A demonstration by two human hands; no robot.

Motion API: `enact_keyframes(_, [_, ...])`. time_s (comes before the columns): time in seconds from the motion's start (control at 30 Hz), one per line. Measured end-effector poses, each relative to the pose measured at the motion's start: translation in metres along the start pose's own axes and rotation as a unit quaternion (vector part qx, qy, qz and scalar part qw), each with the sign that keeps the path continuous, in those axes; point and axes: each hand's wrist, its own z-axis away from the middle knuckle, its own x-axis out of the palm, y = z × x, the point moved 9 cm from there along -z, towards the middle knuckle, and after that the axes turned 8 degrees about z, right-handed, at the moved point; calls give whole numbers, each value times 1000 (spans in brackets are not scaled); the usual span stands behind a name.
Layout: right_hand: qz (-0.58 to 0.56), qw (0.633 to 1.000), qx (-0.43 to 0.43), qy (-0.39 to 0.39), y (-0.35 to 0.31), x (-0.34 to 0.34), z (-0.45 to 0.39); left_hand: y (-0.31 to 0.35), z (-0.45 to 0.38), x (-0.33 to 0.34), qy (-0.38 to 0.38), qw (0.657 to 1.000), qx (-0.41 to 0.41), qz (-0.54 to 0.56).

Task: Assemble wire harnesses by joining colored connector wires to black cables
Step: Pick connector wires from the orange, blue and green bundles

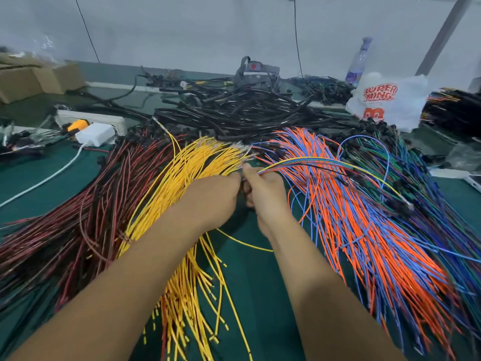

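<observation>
My left hand (216, 196) and my right hand (263, 194) meet at the middle of the green table (247, 269). My right hand grips a thin bunch of mixed coloured wires (325, 162) that arcs off to the right. My left hand's fingers curl at the tips of the yellow wire bundle (187, 178), pinching at a wire end beside the right hand; the exact wire is hidden by the fingers. Orange and blue wires (364, 217) fan out on the right, red and black wires (86, 212) on the left. A pile of black cables (234, 110) lies beyond the hands.
A white power strip (91, 118) and a white adapter (95, 134) with a white cord sit at the left rear. Cardboard boxes (39, 79) stand at the far left. A printed plastic bag (385, 100) and a bottle (359, 61) are at the right rear.
</observation>
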Motion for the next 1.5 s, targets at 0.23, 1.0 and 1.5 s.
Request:
enact_keyframes(0.23, [4, 1000, -9, 22, 5, -5, -5, -5, -1, 6, 61, 993, 27, 102])
enact_keyframes(1.0, [-146, 987, 0, -68, -6, 9, 8, -51, 13, -23, 202, 881, -37, 426])
enact_keyframes(1.5, [-167, 985, -45, -18, -15, -3, 9, -68, 10, -2, 167, 693, -123, 691])
